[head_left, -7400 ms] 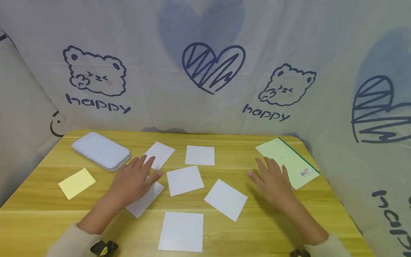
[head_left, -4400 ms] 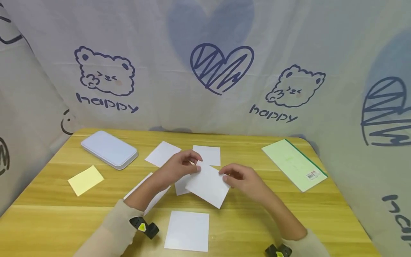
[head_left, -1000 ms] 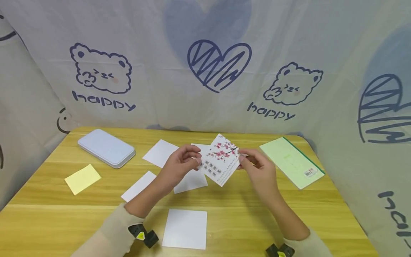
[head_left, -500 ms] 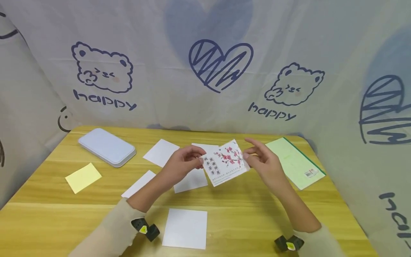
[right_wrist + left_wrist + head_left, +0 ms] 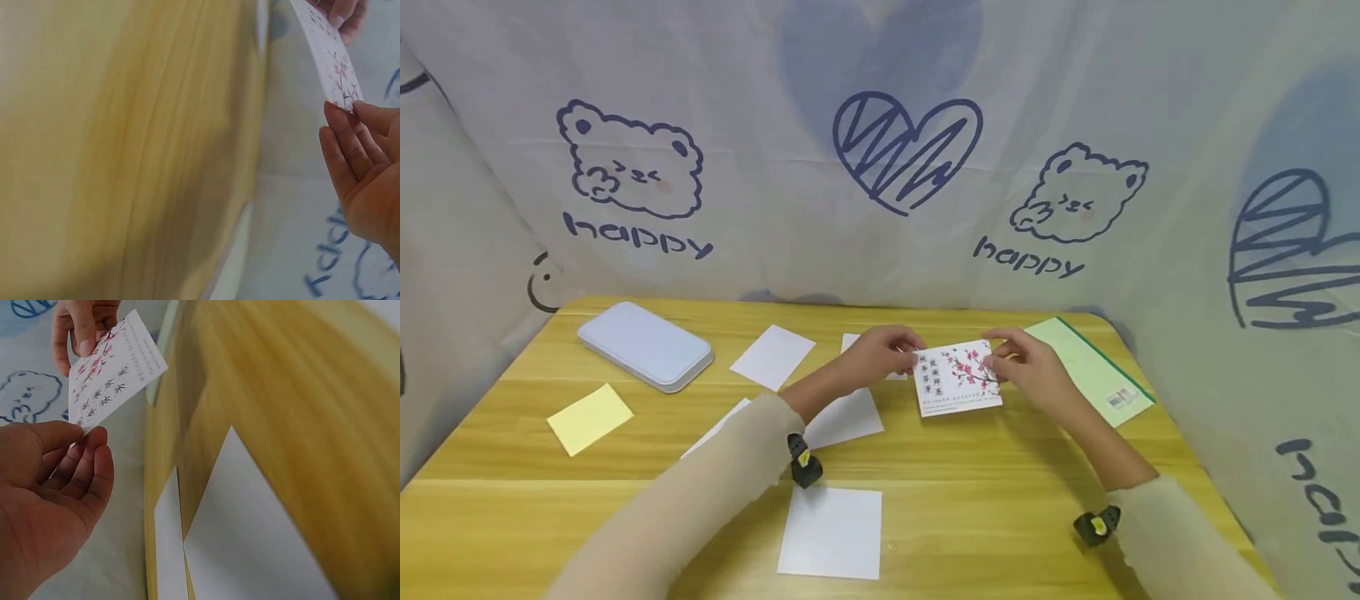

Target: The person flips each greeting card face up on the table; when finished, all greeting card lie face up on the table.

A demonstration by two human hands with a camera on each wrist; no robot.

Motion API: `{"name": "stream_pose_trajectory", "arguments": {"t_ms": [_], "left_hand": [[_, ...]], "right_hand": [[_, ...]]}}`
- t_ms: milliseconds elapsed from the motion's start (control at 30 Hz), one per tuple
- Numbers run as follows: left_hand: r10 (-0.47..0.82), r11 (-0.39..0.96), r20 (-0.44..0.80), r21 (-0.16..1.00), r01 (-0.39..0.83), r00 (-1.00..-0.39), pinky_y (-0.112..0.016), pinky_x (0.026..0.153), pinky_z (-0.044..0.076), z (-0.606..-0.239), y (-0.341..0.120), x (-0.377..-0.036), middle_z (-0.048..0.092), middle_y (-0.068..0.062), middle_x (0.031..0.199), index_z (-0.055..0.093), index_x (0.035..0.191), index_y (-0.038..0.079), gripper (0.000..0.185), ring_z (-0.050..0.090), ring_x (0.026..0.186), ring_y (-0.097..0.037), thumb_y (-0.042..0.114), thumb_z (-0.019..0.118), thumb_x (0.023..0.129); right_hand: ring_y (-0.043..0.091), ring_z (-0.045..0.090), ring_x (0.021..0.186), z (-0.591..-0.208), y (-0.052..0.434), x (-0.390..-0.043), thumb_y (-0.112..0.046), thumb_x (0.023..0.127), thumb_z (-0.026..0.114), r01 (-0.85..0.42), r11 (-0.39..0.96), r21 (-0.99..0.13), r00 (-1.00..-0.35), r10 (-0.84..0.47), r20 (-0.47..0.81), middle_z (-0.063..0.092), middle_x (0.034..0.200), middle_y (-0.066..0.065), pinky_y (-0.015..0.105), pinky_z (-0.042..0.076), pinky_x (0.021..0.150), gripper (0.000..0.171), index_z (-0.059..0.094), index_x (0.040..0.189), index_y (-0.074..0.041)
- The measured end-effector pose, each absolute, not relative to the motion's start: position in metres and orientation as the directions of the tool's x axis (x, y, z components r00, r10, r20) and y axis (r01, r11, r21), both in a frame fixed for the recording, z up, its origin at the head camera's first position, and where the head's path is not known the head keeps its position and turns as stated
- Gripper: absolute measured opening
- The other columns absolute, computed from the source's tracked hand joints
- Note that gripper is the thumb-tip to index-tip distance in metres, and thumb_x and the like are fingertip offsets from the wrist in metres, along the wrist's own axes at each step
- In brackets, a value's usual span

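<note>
From here, the left hand (image 5: 877, 358) and right hand (image 5: 1032, 367) are pinching the card (image 5: 953, 385) sensibly by opposite edges; it's looking light, creasable.

The left hand (image 5: 883, 354) pinches with the left thumb (image 5: 56, 433) — its lower fingers (image 5: 100, 475) bent loosely beneath. Near it, to its right and apart, the right hand (image 5: 1033, 367) pinches too, the right thumb (image 5: 374, 114) drawn in. Behind the hands, the left forearm (image 5: 812, 393) slants back leftward, the right forearm (image 5: 1108, 446) rightward — each into a pale sleeve (image 5: 700, 500).
</note>
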State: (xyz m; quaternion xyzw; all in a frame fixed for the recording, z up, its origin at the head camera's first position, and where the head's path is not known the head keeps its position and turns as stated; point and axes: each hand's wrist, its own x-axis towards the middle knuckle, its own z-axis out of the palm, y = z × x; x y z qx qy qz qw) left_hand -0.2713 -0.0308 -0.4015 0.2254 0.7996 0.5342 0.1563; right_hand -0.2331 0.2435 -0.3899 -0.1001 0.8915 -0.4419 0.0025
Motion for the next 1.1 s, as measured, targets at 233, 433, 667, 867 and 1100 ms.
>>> {"name": "stream_pose_trajectory", "arguments": {"t_ms": [233,433,667,867,1100], "left_hand": [[0.543,0.501,-0.048,0.820,0.277,-0.838,-0.030,0.078,0.052,-0.412,-0.004,-0.311,0.066,-0.010,0.109,0.067,0.121,0.005,0.022,0.065,0.095,-0.023,0.010,0.058,0.101],[0.540,0.586,-0.042,0.736,0.340,-0.841,-0.034,0.089,0.053,-0.423,0.012,-0.332,0.068,-0.009,0.119,0.069,0.119,0.007,0.021,0.063,0.107,-0.021,0.010,0.058,0.101],[0.521,0.674,-0.050,0.636,0.375,-0.852,-0.036,0.096,0.052,-0.433,0.020,-0.341,0.070,-0.009,0.121,0.071,0.118,0.006,0.021,0.063,0.111,-0.022,0.009,0.060,0.100],[0.501,0.725,-0.048,0.568,0.389,-0.864,-0.035,0.097,0.051,-0.441,0.025,-0.346,0.071,-0.005,0.121,0.073,0.117,0.010,0.021,0.064,0.110,-0.020,0.012,0.060,0.101],[0.515,0.672,-0.053,0.644,0.365,-0.856,-0.037,0.098,0.049,-0.429,0.010,-0.347,0.066,-0.009,0.125,0.067,0.125,0.008,0.026,0.060,0.114,-0.023,0.012,0.060,0.100]], "right_hand": [[0.026,0.065,0.084,-0.416,0.262,-0.275,-0.010,0.098,0.066,-0.157,0.658,-0.737,-0.983,-0.176,0.052,0.069,0.096,0.016,0.033,0.055,0.075,0.030,0.057,0.126,-0.004],[0.024,0.061,0.088,-0.430,0.271,-0.297,-0.013,0.097,0.066,-0.138,0.742,-0.657,-0.985,-0.172,0.013,0.066,0.101,0.013,0.033,0.049,0.078,0.026,0.058,0.121,-0.004],[0.026,0.058,0.094,-0.437,0.267,-0.314,-0.019,0.096,0.068,-0.100,0.837,-0.538,-0.988,-0.145,-0.042,0.065,0.105,0.011,0.042,0.047,0.088,0.028,0.062,0.120,-0.005],[0.024,0.056,0.093,-0.442,0.267,-0.318,-0.019,0.096,0.068,-0.129,0.867,-0.481,-0.984,-0.173,-0.049,0.063,0.099,0.008,0.041,0.045,0.087,0.025,0.064,0.117,-0.005],[0.025,0.055,0.091,-0.439,0.269,-0.316,-0.019,0.097,0.067,-0.136,0.814,-0.565,-0.984,-0.178,-0.020,0.062,0.099,0.010,0.038,0.045,0.082,0.036,0.060,0.129,-0.003]]}}
